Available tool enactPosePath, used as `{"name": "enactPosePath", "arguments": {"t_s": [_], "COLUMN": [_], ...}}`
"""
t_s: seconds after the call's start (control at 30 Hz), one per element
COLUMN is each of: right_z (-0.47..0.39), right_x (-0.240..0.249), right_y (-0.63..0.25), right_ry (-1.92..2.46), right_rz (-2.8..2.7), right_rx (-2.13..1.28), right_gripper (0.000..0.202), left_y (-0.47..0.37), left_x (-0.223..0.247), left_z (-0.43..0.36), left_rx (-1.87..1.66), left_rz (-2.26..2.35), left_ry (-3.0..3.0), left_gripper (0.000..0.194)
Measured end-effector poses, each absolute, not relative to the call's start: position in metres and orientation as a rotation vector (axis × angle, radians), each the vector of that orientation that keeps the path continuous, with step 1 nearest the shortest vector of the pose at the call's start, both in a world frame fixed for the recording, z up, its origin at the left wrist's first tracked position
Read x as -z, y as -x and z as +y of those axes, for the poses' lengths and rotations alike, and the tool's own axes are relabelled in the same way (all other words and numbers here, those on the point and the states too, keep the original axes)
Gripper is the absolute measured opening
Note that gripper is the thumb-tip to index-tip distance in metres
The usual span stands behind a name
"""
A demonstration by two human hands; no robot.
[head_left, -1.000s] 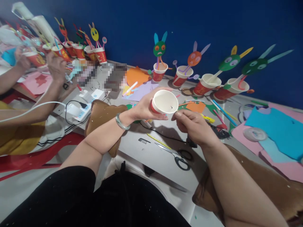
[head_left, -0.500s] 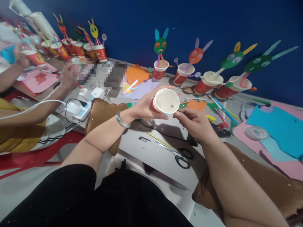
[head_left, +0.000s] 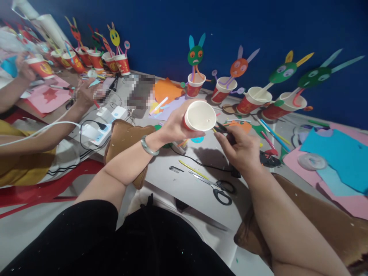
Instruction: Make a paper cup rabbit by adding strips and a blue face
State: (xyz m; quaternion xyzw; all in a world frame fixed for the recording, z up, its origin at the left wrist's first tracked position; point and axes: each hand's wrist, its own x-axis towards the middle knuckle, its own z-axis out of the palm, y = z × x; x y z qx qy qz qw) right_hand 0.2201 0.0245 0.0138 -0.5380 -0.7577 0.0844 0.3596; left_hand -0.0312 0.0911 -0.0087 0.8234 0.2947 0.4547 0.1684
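Note:
My left hand [head_left: 175,122] wraps round a red paper cup [head_left: 200,115], tilted so its white inside faces me. A small mark, like a hole, shows on the cup's inner wall at the lower right. Just right of the cup, my right hand [head_left: 240,143] is closed on a slim dark tool [head_left: 221,127]; its kind is mostly hidden by the fingers. On the table below lie black-handled scissors [head_left: 214,188], a yellow pencil-like stick [head_left: 193,170] and a small dark clip-like piece [head_left: 176,169]. A blue paper disc [head_left: 197,140] lies under the cup.
Several red cups with paper rabbit figures, such as a green-headed one [head_left: 195,84], stand along the blue wall. Blue paper [head_left: 336,153] and a tape roll [head_left: 312,161] lie at right. A power strip [head_left: 103,132] and a co-worker's hand [head_left: 86,92] are at left.
My right hand has drawn slightly away from the cup, bringing the dark tool out of its wall. The dark tip inside is gone, leaving a small mark. The cup has risen a little.

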Motion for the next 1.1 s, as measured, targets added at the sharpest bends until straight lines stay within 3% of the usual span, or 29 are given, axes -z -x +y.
{"name": "enactPosePath", "arguments": {"t_s": [0.17,0.4,0.73,1.1], "right_z": [0.025,0.024,0.022,0.027], "right_x": [-0.028,-0.030,-0.020,-0.031], "right_y": [-0.222,-0.225,-0.223,-0.231], "right_ry": [1.422,1.449,1.651,1.686], "right_rz": [-1.711,-1.976,-2.173,-2.544], "right_rx": [-0.241,-0.281,0.068,-0.093], "right_gripper": [0.048,0.052,0.057,0.051], "left_y": [0.032,0.031,0.025,0.027], "left_x": [0.014,0.016,0.021,-0.007], "left_z": [0.093,0.090,0.087,0.076], "left_rx": [-1.363,-1.202,-1.092,-0.645], "left_rz": [1.005,0.917,0.860,0.945], "left_ry": [-2.407,-2.573,-2.703,-2.693], "left_gripper": [0.098,0.099,0.091,0.060]}}
